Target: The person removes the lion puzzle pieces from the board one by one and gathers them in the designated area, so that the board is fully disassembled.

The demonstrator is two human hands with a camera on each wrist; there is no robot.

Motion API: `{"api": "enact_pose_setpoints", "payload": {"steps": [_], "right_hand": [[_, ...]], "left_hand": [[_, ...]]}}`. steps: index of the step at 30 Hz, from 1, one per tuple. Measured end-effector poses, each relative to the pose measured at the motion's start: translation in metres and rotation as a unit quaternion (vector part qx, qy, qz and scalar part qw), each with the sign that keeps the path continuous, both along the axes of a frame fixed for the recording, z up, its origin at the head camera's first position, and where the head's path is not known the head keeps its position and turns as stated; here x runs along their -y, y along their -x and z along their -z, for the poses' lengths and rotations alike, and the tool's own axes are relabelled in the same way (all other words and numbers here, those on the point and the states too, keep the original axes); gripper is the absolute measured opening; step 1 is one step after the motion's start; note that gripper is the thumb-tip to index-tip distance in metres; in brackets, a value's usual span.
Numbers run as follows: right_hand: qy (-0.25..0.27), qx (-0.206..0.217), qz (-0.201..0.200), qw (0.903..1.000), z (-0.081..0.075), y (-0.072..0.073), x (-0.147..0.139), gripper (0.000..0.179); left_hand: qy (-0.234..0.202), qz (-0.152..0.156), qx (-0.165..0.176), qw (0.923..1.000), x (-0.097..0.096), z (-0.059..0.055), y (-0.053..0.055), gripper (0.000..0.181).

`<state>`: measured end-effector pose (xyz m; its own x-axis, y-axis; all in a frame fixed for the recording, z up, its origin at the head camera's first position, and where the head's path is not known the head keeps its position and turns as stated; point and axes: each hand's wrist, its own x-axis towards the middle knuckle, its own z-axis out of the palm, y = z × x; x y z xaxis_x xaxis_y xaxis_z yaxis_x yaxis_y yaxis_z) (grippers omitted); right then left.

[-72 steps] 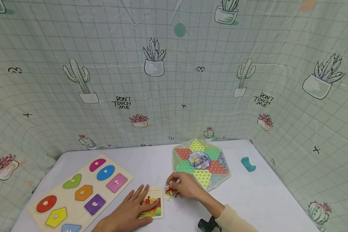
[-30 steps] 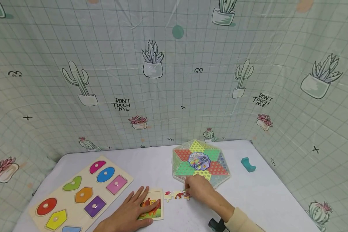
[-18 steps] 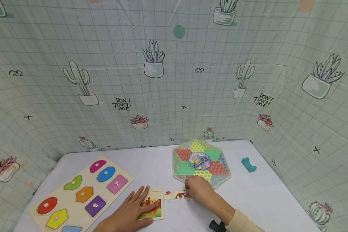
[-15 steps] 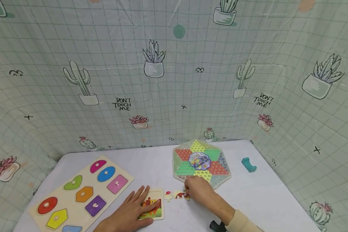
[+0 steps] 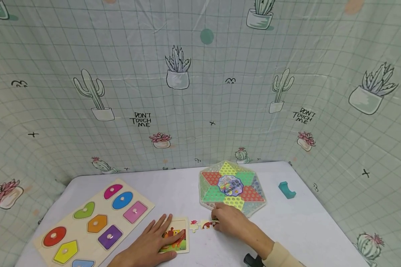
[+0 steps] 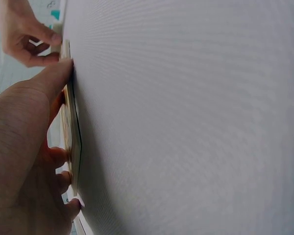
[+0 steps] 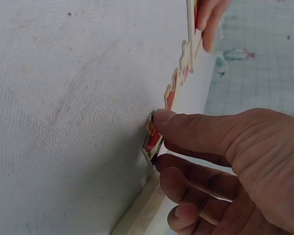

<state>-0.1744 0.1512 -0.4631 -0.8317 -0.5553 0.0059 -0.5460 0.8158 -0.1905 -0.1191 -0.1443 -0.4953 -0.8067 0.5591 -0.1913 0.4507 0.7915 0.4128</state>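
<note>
Small flat red-painted wooden puzzle piece (image 7: 153, 142): it was at the right end of a short row on the white table (image 5: 204, 248). I could not tell if it lay flat or was tipped up a bit.
Piece's feel: it looked light, thin and stiff, so it likely would not bend, but its little knobs might chip if twisted hard.
Piece's edges: these looked best for pinching, since the flat face might slip.
Right hand (image 5: 230, 219): thumb and finger were nearly together, pinching the piece. The other fingers were loosely bent and held nothing.
Cream puzzle piece with a pink flower (image 5: 194, 226) and cream puzzle piece with a red-brown curve (image 5: 206, 224): they lay just left of that hand.
Square wooden picture tray (image 5: 187, 237): it lay left of the row.
Left hand (image 5: 150, 241): its fingers were spread wide on the tray, gripping nothing.
Six-sided plastic star board (image 5: 230, 185): it was on the far side of the right hand.
Teal curved block (image 5: 287, 190): it sat far right.
Pale wooden board with bright knobbed shapes (image 5: 114, 215): it lay left.
</note>
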Motion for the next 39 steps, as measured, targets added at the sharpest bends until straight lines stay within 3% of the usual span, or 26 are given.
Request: {"api": "enact_pose_setpoints", "payload": {"steps": [12, 21, 39], "right_hand": [[0.008, 0.010, -0.003, 0.9999, 0.0005, 0.0009, 0.0010, 0.014], [0.030, 0.043, -0.007, 0.9986, 0.0024, 0.0034, -0.0007, 0.015], [0.040, 0.049, -0.003, 0.9980, 0.0052, 0.0059, 0.0012, 0.013]], "left_hand": [[0.000, -0.007, 0.011, 0.9999, 0.0001, -0.0004, 0.0005, 0.062], [0.002, -0.010, 0.008, 0.9999, -0.0012, -0.0010, 0.0014, 0.064], [0.003, -0.012, -0.001, 0.9999, 0.0000, -0.0003, 0.0021, 0.066]]}}
